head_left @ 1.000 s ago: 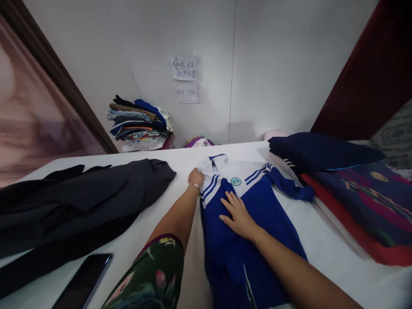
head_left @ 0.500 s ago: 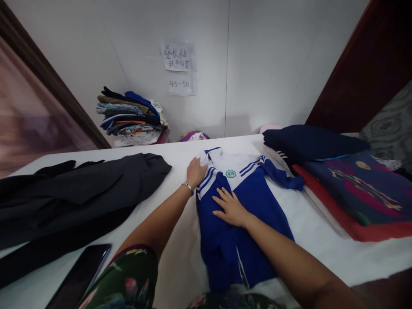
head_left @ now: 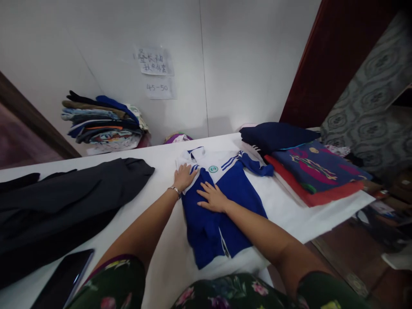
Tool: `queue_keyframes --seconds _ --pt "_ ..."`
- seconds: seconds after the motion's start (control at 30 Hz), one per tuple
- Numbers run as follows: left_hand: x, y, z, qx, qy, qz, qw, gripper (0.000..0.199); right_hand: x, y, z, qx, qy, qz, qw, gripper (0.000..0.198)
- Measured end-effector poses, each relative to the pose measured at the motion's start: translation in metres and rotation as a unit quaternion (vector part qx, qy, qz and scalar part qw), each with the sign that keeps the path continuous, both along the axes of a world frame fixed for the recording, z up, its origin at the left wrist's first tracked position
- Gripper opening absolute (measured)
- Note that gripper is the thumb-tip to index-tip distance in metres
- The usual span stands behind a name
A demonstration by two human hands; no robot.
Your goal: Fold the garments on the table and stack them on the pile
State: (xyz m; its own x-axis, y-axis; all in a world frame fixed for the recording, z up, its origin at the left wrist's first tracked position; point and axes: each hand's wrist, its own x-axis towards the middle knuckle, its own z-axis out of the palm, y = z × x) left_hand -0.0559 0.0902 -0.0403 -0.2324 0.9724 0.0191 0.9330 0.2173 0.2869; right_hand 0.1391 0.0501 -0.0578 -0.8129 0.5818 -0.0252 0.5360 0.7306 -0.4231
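Note:
A blue and white jacket [head_left: 240, 193] with striped shoulders and a round green badge lies front up on the white table. Its sleeve on the right side sticks out, while the sleeve on the left is not spread outward. My left hand [head_left: 184, 177], a bracelet at its wrist, rests on the white shoulder with fingers extended. Flat on the blue chest lies my right hand [head_left: 213, 198], fingers spread. Neither hand grips the cloth.
Dark grey garments [head_left: 93, 189] lie to the left, near a phone [head_left: 62, 279]. Folded clothes are stacked [head_left: 104, 122] at the back left. Another pile [head_left: 315, 167] with red and navy pieces sits on the right. Handwritten paper [head_left: 157, 62] hangs on the wall.
My left hand has gone from closed at the jacket's collar side to lying open on the shoulder. The right hand stays on the chest. The view has swung to the right.

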Motion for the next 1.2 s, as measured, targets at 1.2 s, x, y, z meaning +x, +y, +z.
queue_keyframes --seconds 1.2 --pt "0.039 -0.124 -0.044 0.115 0.078 -0.169 0.976 0.057 0.185 0.048 0.023 0.199 0.106 -0.325 0.919 0.049"
